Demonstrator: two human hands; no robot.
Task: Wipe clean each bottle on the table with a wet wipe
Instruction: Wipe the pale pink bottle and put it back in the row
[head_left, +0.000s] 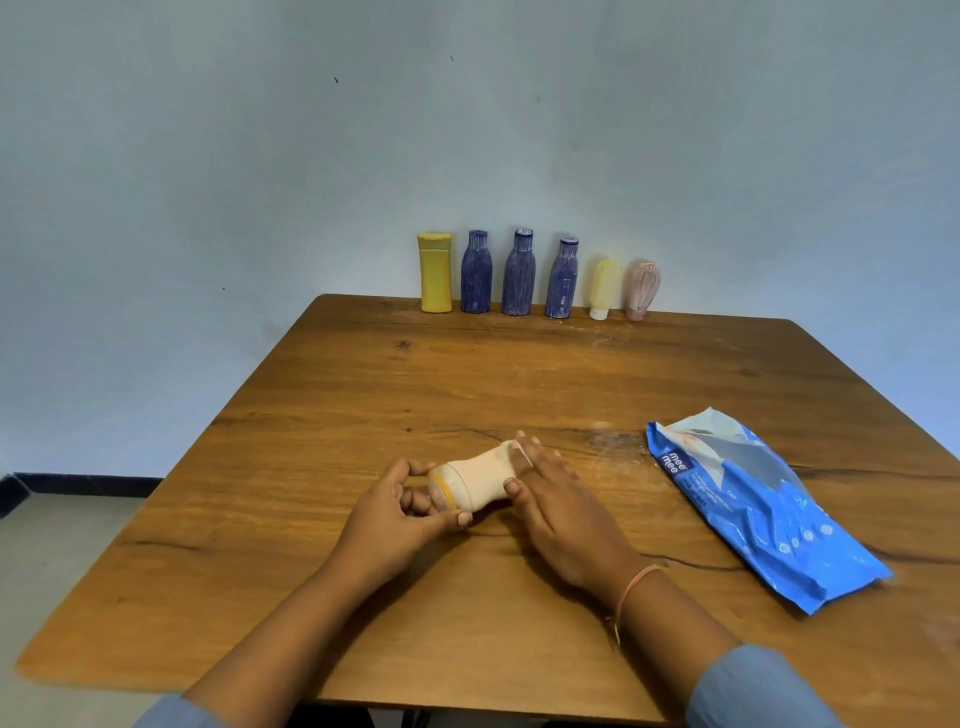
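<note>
Bottle (475, 480) sideways (peach), left fingers (415, 467) pinching its near end, right fingers (545, 462) flat on wipe (521, 451).

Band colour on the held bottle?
Yellow-orange band on the pale peach bottle; head view.

The tabletop (519, 374) is grained, knotty wood with a dull sheen; the wipes pack (758, 509) is glossy, crinkled blue plastic film.
</note>
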